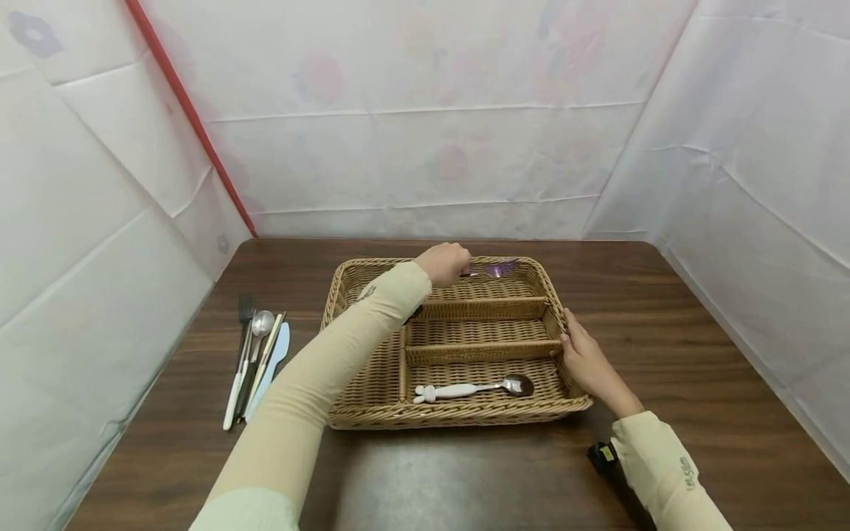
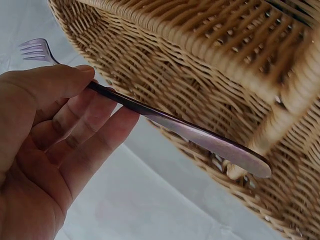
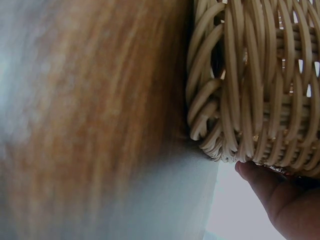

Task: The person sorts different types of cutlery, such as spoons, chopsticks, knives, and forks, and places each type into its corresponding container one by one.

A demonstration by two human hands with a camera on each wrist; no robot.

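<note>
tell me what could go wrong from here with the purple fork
The fork might slip, as the left hand pinches it with thumb and fingertips. It may knock a divider, which looks close in the left wrist view. The right hand, touching the side of the basket, could nudge it.

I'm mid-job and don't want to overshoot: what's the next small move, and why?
Probably lower the purple fork into the far right-side compartment and let go: in the head view, the left hand holds it over that space, while the right hand rests against the basket's right side.
</note>
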